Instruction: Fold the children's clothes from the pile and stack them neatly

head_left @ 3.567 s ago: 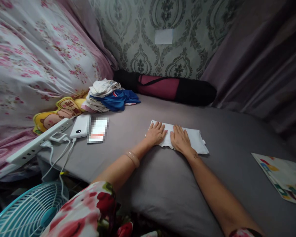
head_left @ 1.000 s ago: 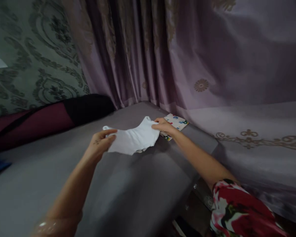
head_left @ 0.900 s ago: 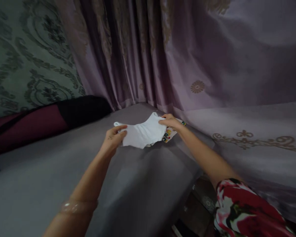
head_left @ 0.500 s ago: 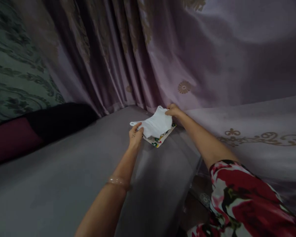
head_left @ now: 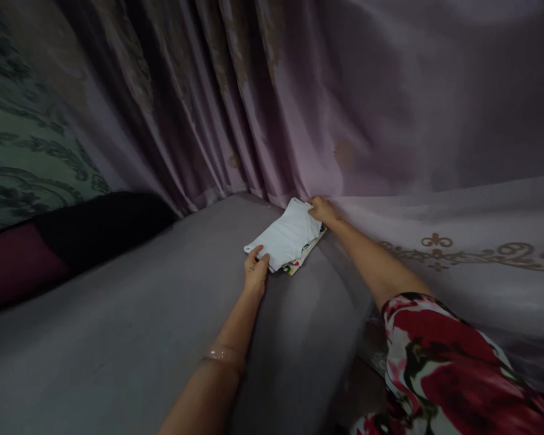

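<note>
A folded white cloth garment (head_left: 284,233) lies over a patterned folded cloth (head_left: 299,263) near the far corner of the grey bed-like surface. My left hand (head_left: 256,270) pinches the garment's near left end between thumb and fingers. At its far right end, my right hand (head_left: 321,210) grips the other edge. The white piece is stretched nearly flat between both hands. Most of the patterned cloth is hidden beneath it; a strip with green, red and yellow marks shows along the right side.
Purple curtains (head_left: 299,121) with gold motifs hang right behind the grey surface (head_left: 131,326). A black and maroon cushion-like piece (head_left: 100,229) runs along the left, below green patterned wallpaper (head_left: 27,145). The surface's right edge drops off near my right sleeve (head_left: 453,350).
The white garment has come down from a sagging, raised shape to lie flatter over the patterned cloth. My left hand has moved slightly nearer and lower with its end.
</note>
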Demonstrator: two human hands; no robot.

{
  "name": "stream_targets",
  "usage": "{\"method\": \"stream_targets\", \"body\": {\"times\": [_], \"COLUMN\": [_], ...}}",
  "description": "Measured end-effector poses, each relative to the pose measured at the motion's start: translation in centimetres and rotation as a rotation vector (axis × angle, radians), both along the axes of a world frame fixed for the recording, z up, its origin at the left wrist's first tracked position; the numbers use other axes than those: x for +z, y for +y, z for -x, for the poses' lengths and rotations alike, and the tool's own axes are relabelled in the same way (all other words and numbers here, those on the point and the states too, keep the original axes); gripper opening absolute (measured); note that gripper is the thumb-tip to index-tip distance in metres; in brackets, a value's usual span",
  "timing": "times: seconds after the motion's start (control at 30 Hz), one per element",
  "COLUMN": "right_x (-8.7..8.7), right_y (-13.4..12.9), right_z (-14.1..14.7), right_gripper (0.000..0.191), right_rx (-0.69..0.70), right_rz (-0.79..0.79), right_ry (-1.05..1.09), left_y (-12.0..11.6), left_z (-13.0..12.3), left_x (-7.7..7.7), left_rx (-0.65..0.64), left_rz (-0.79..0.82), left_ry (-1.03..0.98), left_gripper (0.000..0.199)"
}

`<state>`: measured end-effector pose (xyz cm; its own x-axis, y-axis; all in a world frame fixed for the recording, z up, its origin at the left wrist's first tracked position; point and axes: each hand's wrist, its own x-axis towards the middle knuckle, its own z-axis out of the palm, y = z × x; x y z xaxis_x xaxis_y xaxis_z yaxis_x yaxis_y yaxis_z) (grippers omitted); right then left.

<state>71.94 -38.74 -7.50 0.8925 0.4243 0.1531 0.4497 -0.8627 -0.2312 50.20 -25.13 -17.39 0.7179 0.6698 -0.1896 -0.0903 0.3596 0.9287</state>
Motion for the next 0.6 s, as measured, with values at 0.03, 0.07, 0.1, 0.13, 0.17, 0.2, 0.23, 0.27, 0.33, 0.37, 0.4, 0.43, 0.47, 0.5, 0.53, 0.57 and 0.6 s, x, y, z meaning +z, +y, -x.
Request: {"method": "stream_targets", "body": {"times": [0.03,0.07,0.1,0.13,0.17,0.2,0.23,0.27,0.33,0.37,0.4,0.43,0.47,0.5,0.53,0.57,0.6], "right_x": [-0.4,-0.8,-1.1,-1.5,-1.7,-1.9,-2.1,-2.2,-2.3,-2.4,-2.5,-2.7,-2.9,-3.2,-3.6,-4.0,-4.4], "right_y": [-0.1,-0.2,-0.2,-0.2,-0.1,0.1,0.3,0.7,1.7,2.3,3.0,3.6,4.2,4.7,5.1,5.3,5.4], "right_z": [0.3,0.6,0.9,1.3,1.7,2.2,2.6,3.1,4.3,5.0,5.9,6.8,7.8,8.9,10.1,11.1,12.0], "right_gripper": [0.038,0.037,0.037,0.038,0.039,0.039,0.040,0.040,0.038,0.038,0.039,0.041,0.044,0.047,0.049,0.053,0.056], "right_rx": [0.002,0.003,0.000,-0.003,-0.007,-0.008,-0.005,0.005,0.043,0.073,0.110,0.148,0.189,0.225,0.239,0.261,0.251], "right_rz": [0.007,0.017,0.032,0.054,0.078,0.101,0.119,0.128,0.133,0.132,0.129,0.127,0.124,0.124,0.127,0.137,0.149], "right_ry": [-0.010,-0.030,-0.057,-0.090,-0.125,-0.154,-0.172,-0.175,-0.160,-0.139,-0.113,-0.086,-0.059,-0.036,-0.026,-0.023,-0.018], "left_y": [0.0,-0.1,-0.1,-0.1,-0.2,-0.2,-0.2,-0.3,-0.3,-0.3,-0.4,-0.5,-0.6,-0.7,-0.8,-0.8,-0.8], "left_z": [0.2,0.4,0.6,0.8,1.1,1.3,1.5,1.7,1.9,1.9,1.9,2.0,2.0,2.1,2.2,2.5,2.8], "left_x": [0.1,0.2,0.4,0.5,0.7,0.9,1.0,1.0,1.1,1.0,1.0,1.0,1.0,1.0,1.2,1.4,1.7], "left_rx": [-0.003,-0.005,-0.007,-0.011,-0.018,-0.029,-0.044,-0.059,-0.083,-0.094,-0.105,-0.113,-0.125,-0.142,-0.162,-0.198,-0.229], "left_rz": [-0.019,-0.040,-0.062,-0.088,-0.116,-0.149,-0.180,-0.208,-0.255,-0.276,-0.298,-0.323,-0.351,-0.378,-0.403,-0.426,-0.443], "left_ry": [0.021,0.049,0.078,0.107,0.132,0.146,0.152,0.153,0.166,0.182,0.204,0.230,0.253,0.270,0.279,0.282,0.277], "left_gripper": [0.050,0.051,0.051,0.051,0.050,0.049,0.047,0.046,0.043,0.042,0.042,0.043,0.044,0.044,0.044,0.044,0.042]}}
